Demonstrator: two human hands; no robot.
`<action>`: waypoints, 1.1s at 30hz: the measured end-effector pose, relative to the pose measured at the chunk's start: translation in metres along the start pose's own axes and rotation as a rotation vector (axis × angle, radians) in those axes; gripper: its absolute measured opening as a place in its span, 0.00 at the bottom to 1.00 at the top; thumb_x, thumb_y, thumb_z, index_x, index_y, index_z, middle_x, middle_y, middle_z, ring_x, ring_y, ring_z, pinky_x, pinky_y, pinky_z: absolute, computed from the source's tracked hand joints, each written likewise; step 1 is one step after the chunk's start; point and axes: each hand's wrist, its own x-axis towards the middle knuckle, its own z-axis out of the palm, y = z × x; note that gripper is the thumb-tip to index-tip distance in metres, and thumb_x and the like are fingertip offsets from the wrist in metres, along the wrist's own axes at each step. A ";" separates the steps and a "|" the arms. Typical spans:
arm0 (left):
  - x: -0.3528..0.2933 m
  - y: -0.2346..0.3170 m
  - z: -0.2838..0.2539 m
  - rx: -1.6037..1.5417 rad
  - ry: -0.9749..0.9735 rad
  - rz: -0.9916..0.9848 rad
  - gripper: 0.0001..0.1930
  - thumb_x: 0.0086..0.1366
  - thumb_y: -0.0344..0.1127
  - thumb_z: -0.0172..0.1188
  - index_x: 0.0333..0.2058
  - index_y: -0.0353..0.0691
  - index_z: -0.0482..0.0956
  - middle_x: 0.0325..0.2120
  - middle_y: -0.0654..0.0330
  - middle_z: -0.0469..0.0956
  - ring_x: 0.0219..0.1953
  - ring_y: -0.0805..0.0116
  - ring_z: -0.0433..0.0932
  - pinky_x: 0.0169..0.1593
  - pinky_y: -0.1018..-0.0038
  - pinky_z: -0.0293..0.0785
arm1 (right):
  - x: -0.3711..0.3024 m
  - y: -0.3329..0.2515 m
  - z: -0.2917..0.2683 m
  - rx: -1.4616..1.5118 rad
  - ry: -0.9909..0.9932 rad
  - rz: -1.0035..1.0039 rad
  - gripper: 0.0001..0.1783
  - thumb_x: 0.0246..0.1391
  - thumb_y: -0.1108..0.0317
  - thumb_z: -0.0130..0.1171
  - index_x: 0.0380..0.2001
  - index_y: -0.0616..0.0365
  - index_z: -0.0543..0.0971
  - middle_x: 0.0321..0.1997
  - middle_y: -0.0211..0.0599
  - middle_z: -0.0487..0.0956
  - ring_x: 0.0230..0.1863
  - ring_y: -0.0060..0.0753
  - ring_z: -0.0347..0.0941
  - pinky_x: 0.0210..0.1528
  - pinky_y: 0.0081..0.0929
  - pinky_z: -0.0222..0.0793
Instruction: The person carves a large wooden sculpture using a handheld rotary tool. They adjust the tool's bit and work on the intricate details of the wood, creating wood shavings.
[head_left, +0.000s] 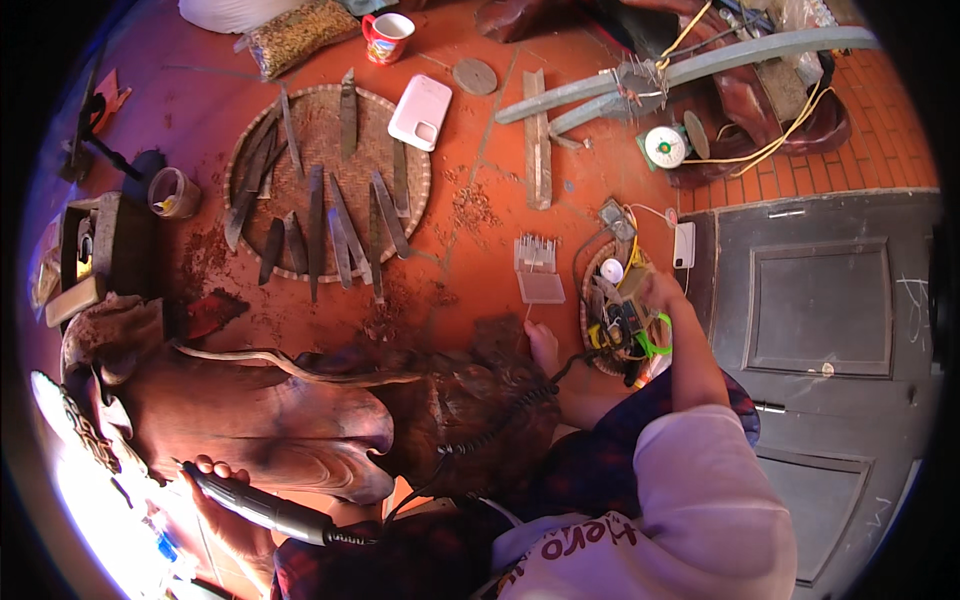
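Observation:
My left hand [222, 500] is closed round a black rotary tool handpiece [262, 508], whose coiled cord runs back across my lap. The tool's tip is beside the lower left edge of a large reddish-brown wood carving [250, 420], with smooth folds and a darker rough end. My right hand [657, 291] reaches into the round basket [588, 318] of small tools, cords and a green loop [657, 338]; its fingers are partly hidden among them, so whether it grips anything is unclear. Near the basket lies an open clear case [540, 270] of small bits.
A woven tray [330, 110] holds several flat chisels. Around it are a pink phone [420, 112], a red-and-white mug [387, 38] and wood shavings [475, 208] on the tiles. A dial scale [666, 147] and metal bars [700, 72] stand far right, above a grey door panel [820, 305].

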 end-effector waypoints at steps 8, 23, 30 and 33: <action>0.005 -0.007 0.012 -0.004 0.049 0.036 0.16 0.71 0.45 0.40 0.42 0.36 0.64 0.35 0.45 0.77 0.37 0.50 0.79 0.38 0.63 0.82 | -0.030 -0.007 0.051 -0.109 -0.272 0.149 0.27 0.40 0.44 0.66 0.35 0.55 0.80 0.38 0.45 0.80 0.42 0.47 0.77 0.44 0.40 0.72; -0.002 -0.014 0.025 0.159 0.156 0.091 0.12 0.71 0.41 0.44 0.40 0.38 0.67 0.32 0.54 0.75 0.32 0.66 0.75 0.38 0.73 0.76 | -0.001 -0.009 0.055 -0.314 -0.222 -0.047 0.20 0.44 0.51 0.65 0.31 0.56 0.81 0.35 0.44 0.80 0.38 0.45 0.78 0.38 0.39 0.74; 0.012 -0.028 0.029 -0.108 0.090 0.021 0.15 0.70 0.45 0.46 0.41 0.38 0.70 0.34 0.62 0.73 0.39 0.64 0.72 0.51 0.61 0.67 | -0.061 -0.229 -0.163 0.366 0.257 -0.671 0.08 0.48 0.67 0.60 0.32 0.58 0.79 0.30 0.43 0.78 0.34 0.44 0.76 0.37 0.35 0.72; 0.013 -0.026 0.036 0.036 0.195 0.021 0.18 0.68 0.49 0.48 0.40 0.39 0.72 0.35 0.62 0.75 0.42 0.60 0.76 0.52 0.57 0.70 | -0.125 -0.343 -0.212 0.650 0.240 -1.150 0.13 0.46 0.71 0.60 0.39 0.52 0.78 0.38 0.36 0.77 0.39 0.38 0.75 0.41 0.32 0.74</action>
